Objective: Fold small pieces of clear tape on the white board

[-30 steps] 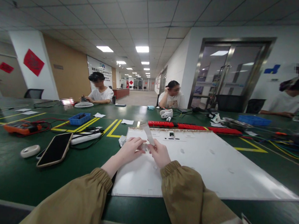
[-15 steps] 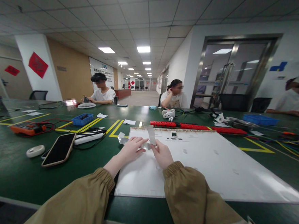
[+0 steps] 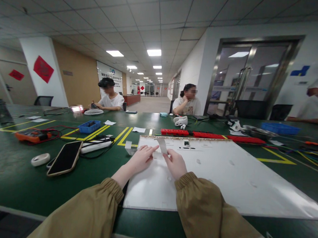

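Note:
A large white panel [image 3: 214, 181] lies flat on the green table. Over its left part, my right hand [image 3: 175, 163] pinches a pale translucent strip [image 3: 162, 146] between thumb and fingers, its free end standing up. My left hand [image 3: 142, 159] is beside it, palm down over the panel's left edge, index finger reaching toward the strip. The left fingers are partly bunched, and what lies under them is hidden. Another clear piece [image 3: 129, 146] sticks out to the left of my left hand.
Left of the panel are a phone [image 3: 65, 158], a white oval device [image 3: 40, 159], an orange meter [image 3: 32, 135] and a blue tray [image 3: 89, 126]. Red strips [image 3: 207, 135] line the panel's far edge. A white headset [image 3: 180, 121] sits beyond. People are seated across the table.
My left index finger has extended toward the strip. The upright end of the strip has shifted slightly in my right hand. The whole view has moved a little.

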Demonstrator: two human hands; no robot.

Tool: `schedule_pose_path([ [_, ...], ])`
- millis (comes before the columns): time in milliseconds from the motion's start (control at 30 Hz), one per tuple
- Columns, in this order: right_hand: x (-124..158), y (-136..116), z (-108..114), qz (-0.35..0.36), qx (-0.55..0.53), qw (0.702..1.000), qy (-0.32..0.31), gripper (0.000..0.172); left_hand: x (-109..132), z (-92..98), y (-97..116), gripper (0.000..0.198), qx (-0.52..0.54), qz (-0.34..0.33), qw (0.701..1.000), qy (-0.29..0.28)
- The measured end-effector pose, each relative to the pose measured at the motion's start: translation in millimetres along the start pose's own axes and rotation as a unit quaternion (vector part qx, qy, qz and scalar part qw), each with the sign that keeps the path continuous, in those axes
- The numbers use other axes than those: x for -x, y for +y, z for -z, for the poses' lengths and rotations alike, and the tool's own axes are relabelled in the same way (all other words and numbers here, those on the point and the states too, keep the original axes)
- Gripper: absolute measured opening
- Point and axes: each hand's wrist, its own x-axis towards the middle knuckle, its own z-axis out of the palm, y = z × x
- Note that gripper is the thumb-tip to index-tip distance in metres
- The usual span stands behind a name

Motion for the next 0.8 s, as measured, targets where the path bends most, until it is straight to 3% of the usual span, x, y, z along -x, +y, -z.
schedule_pose_path([
  [300,1,2,-2,-0.009,0.002,1.0,-0.012,0.019,1,-9.3,-3,0.058,0.073,0.057,0.994,0.052],
  [500,0,7,-6,-0.008,-0.013,0.998,-0.056,0.024,0,-12.7,-6,0.025,0.052,0.079,0.995,0.033],
  [800,0,7,-2,-0.008,0.023,0.997,-0.07,0.025,-1,-18.3,-6,0.022,0.056,0.091,0.994,-0.001],
])
